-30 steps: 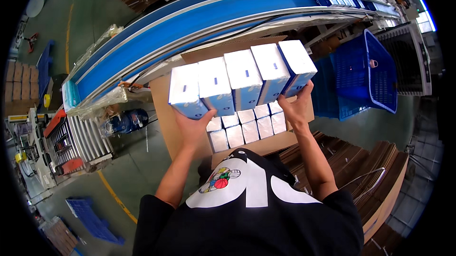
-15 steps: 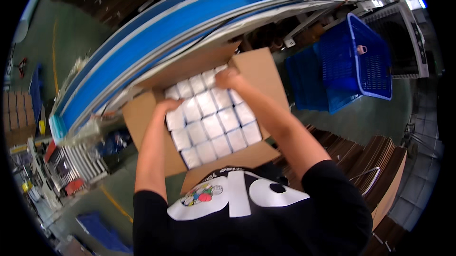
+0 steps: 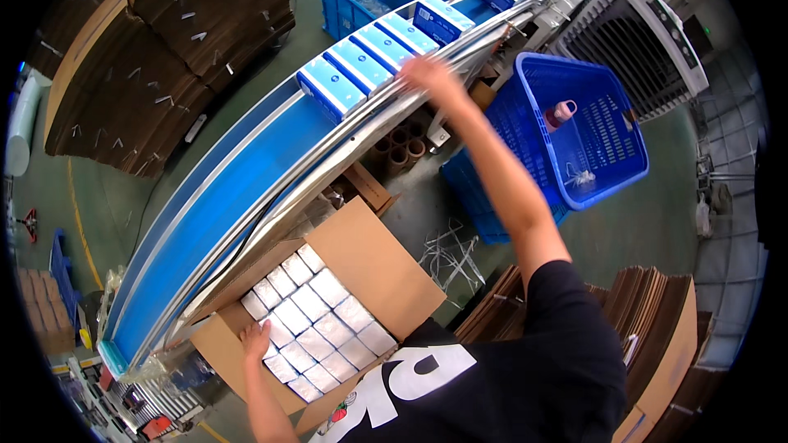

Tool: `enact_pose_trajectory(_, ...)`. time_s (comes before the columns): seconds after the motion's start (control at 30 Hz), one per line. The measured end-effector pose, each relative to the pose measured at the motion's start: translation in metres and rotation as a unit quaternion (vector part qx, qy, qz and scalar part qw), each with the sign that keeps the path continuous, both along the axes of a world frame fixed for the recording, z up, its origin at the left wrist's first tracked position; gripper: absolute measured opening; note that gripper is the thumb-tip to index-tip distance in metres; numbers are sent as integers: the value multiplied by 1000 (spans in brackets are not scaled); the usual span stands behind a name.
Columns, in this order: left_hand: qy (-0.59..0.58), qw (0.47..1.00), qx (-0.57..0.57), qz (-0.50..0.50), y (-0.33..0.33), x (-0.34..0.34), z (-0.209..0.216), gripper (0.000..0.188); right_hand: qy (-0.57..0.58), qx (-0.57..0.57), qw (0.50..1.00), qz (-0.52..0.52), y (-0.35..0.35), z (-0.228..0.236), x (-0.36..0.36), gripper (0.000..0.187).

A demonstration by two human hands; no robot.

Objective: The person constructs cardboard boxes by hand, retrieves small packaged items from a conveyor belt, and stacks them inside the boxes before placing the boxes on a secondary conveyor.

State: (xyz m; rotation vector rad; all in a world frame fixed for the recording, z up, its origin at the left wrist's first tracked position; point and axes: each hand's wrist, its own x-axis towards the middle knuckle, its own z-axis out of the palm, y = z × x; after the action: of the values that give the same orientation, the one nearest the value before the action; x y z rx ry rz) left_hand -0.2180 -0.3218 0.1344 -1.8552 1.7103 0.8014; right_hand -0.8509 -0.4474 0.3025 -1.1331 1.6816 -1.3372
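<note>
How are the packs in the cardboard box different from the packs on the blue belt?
The boxed packs show mostly white tops, but the belt packs show broad blue-and-white faces. The boxed packs sit tightly together in several rows, while the belt packs lie in a line along the belt. The left hand is at the boxed packs; the blurry right hand is by the belt packs. Both have white and blue on them.

R hand (image 3: 430, 78) prob. touching blue packs (image 3: 381, 48), L hand (image 3: 256, 340) at 1 open ctn (image 3: 376, 261).
</note>
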Motion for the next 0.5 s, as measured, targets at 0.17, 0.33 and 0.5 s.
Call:
enact_pose_trajectory(0.17,23,993,-112,15,23,-15,16,61,415,154,880,-170,-83,-15,-166,73)
enact_pose_trajectory(0.33,239,962,-56,121,-7,-13,55,51,404,295,855,-136,-110,-9,-144,85)
enact_pose_trajectory(0.5,606,737,-23,300,-86,-66,167,37,459,258,849,38,-103,3,-49,70)
